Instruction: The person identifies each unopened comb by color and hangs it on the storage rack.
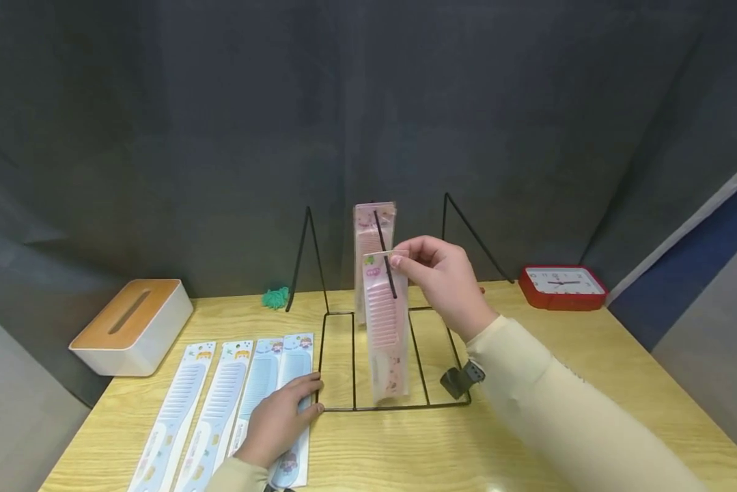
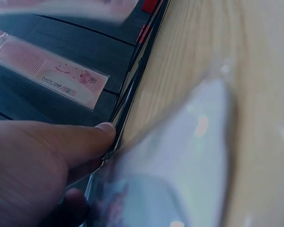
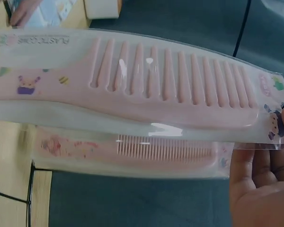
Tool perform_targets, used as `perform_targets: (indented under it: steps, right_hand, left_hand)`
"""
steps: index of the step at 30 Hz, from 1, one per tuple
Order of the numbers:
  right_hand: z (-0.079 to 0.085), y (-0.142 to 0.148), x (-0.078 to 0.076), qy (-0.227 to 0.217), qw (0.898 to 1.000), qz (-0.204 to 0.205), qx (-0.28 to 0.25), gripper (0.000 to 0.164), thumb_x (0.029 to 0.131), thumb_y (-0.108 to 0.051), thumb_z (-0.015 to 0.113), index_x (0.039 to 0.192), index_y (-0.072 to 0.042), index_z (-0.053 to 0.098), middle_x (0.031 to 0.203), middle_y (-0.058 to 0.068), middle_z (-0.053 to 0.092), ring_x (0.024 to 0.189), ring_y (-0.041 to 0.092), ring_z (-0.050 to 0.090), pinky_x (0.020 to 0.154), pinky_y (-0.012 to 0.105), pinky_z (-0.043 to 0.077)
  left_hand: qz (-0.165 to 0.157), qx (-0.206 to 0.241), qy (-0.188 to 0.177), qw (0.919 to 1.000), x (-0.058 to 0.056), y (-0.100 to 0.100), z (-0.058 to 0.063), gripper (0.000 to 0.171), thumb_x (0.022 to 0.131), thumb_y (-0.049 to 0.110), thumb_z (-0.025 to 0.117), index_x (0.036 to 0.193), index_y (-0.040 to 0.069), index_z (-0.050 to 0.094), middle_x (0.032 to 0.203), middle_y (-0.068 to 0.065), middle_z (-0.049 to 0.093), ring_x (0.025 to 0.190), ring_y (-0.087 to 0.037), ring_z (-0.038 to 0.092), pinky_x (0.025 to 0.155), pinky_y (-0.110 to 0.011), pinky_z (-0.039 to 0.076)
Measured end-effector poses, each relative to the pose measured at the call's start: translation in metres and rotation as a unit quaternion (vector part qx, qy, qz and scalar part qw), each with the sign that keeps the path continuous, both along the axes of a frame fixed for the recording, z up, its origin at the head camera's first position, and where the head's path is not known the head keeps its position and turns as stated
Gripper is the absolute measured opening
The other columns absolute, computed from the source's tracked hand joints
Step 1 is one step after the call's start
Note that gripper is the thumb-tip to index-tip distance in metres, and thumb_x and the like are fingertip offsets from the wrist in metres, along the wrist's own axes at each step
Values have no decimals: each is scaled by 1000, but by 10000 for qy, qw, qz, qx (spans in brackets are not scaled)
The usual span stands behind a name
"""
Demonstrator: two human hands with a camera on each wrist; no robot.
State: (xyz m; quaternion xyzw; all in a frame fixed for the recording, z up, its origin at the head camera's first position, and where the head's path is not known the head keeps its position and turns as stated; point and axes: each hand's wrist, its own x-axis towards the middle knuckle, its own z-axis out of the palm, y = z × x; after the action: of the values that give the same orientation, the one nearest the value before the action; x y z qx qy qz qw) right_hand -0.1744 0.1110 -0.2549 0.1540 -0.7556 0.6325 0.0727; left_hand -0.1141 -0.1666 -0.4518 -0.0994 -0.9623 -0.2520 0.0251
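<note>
My right hand (image 1: 445, 283) pinches the top edge of a packaged pink wide-toothed comb (image 1: 382, 318), which hangs upright at the middle prong of a black wire display rack (image 1: 399, 408). The prong's tip shows in front of the package. Further back on that prong hangs another packaged pink comb (image 1: 368, 219), fine-toothed in the right wrist view. At the rack's front left corner my left hand (image 1: 280, 418) grips the wire between thumb and fingers. Packaged blue fine-toothed combs (image 1: 260, 376) lie beside and partly under this hand.
Packaged pale blue wide-toothed combs (image 1: 186, 383) lie at the left. Behind them stands a white tissue box (image 1: 141, 342) with a wooden lid. A small green item (image 1: 276, 297) is behind the rack. A red clock (image 1: 561, 302) sits at the back right, before a dark curtain (image 1: 251, 137).
</note>
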Motion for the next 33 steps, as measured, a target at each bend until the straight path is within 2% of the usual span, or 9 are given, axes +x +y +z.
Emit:
perform_targets:
  steps: [9, 16, 25, 33]
  right_hand:
    - [8, -9, -44, -105, 9986, -410, 331, 18, 97, -24, 69, 107, -9, 71, 97, 7, 67, 87, 20, 60, 75, 31, 55]
    - [14, -13, -67, -301, 9967, -645, 381, 17, 97, -23, 70, 106, -9, 71, 98, 5, 66, 88, 18, 58, 75, 31, 53]
    - [17, -16, -80, -498, 9940, -903, 365, 18, 95, -26, 72, 101, -10, 70, 102, 5, 66, 94, 19, 58, 81, 34, 55]
    - [2, -2, -77, -384, 9920, -857, 847, 29, 92, -37, 75, 105, -12, 69, 105, 4, 66, 100, 20, 59, 88, 38, 50]
  left_hand:
    - [-8, -12, -26, 10000, 2, 2, 0, 41, 90, 33, 74, 129, 19, 69, 143, 6, 58, 124, -32, 60, 92, -55, 53]
    - [-17, 6, -22, 10000, 3, 3, -1, 42, 90, 33, 75, 128, 19, 69, 143, 7, 58, 123, -31, 61, 90, -54, 54]
    - [-39, -2, 28, 10000, 1, 2, -1, 42, 90, 33, 74, 129, 19, 69, 143, 7, 58, 124, -30, 61, 91, -53, 54]
    - [-1, -9, 18, 10000, -1, 0, -1, 42, 90, 34, 75, 128, 19, 69, 143, 7, 58, 124, -30, 60, 92, -54, 53]
